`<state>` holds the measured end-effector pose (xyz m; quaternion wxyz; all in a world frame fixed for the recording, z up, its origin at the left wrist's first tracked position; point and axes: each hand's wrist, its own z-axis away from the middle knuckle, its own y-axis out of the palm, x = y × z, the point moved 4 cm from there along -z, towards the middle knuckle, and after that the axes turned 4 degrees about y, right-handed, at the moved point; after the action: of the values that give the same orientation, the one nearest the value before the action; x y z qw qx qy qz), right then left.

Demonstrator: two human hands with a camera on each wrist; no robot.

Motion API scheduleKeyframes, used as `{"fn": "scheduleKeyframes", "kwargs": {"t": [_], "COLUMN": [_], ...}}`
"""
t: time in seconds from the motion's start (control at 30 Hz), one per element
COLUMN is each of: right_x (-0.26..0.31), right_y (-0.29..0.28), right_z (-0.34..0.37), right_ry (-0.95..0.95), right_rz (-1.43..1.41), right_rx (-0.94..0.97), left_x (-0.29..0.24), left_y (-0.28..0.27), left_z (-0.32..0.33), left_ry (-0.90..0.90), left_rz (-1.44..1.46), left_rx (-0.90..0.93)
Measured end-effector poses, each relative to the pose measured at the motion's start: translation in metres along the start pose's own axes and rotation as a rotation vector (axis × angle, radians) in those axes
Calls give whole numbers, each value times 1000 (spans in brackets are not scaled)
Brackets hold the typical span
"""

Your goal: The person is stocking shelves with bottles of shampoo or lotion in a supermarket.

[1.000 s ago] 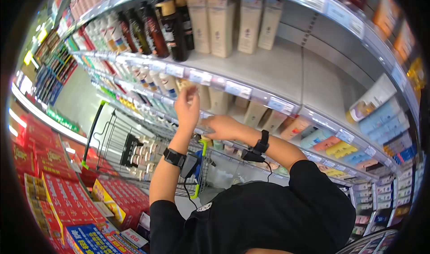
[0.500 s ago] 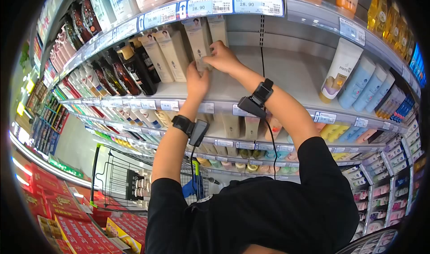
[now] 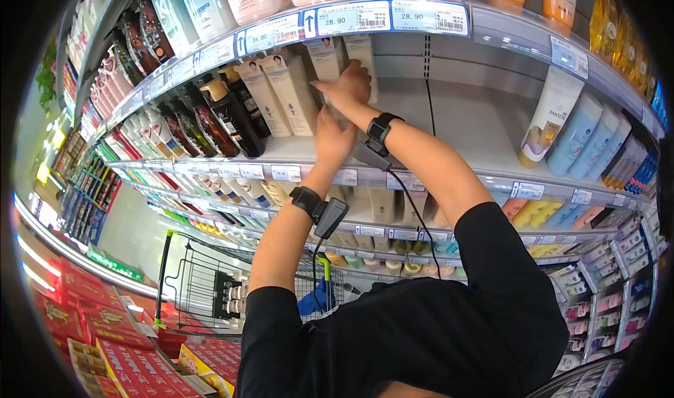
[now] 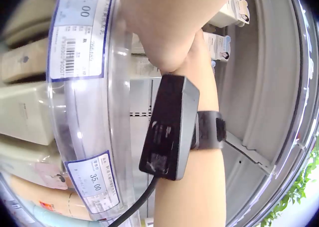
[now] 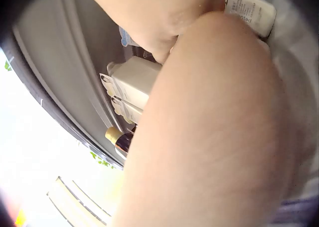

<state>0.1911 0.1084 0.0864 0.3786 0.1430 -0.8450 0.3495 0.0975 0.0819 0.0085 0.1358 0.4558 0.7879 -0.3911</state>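
Observation:
Cream pump bottles (image 3: 290,92) stand in boxy shapes on the upper shelf. My right hand (image 3: 351,89) is raised before the two rightmost ones. Its thumb spreads left across the front of one cream bottle (image 3: 325,59); the other fingers bend to the right, overlapping a second bottle (image 3: 361,49). Just below, at the shelf's front edge, is my left hand (image 3: 334,139), its fingertips largely hidden behind the right. In the right wrist view a cream bottle (image 5: 254,15) with printed text shows beside the hands. I cannot tell whether either hand grips a bottle.
Dark pump bottles (image 3: 232,120) line the shelf to the left. A white Pantene tube (image 3: 551,113) and blue bottles (image 3: 576,134) stand at the right. A price-tag rail (image 3: 390,17) overhangs the hands. A shopping cart (image 3: 203,282) and red boxes (image 3: 133,370) are lower left.
Both hands rose from the lower shelf to the cream bottles on the upper shelf. Over the last half second the right hand has moved left, closer above the left hand.

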Motion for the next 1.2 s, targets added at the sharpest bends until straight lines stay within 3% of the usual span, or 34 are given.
{"fn": "scheduleKeyframes", "kwargs": {"t": [0.1, 0.3, 0.4, 0.7, 0.87, 1.0, 1.07, 1.17, 1.2], "right_x": [0, 1, -3, -22, -16, -5, -3, 4, 7], "right_y": [19, 17, 13, -28, -61, -96, -115, -145, -155], "right_z": [-2, -7, -9, -4, 24, 53, 69, 96, 108], "right_ry": [32, -68, -59, -379, -513, -697, -805, -799, -850], "right_rz": [35, 75, 31, -300, -214, -196, -324, -337, -346], "right_rx": [-119, -75, 39, 312, 384, 289, 213, 230, 202], "left_x": [-1, 6, 5, -7, -32, -56, -81, -93, -81], "left_y": [-3, -2, -5, -8, -26, -41, -57, -79, -78], "left_z": [2, 0, 1, 0, 4, 21, 34, 55, 62], "left_ry": [-21, -25, -33, -19, -35, 210, 220, 365, 372], "left_rz": [-4, -35, -54, -17, 103, 299, 279, 151, 175], "left_rx": [27, -5, -33, -64, -184, -409, -422, -447, -356]}}
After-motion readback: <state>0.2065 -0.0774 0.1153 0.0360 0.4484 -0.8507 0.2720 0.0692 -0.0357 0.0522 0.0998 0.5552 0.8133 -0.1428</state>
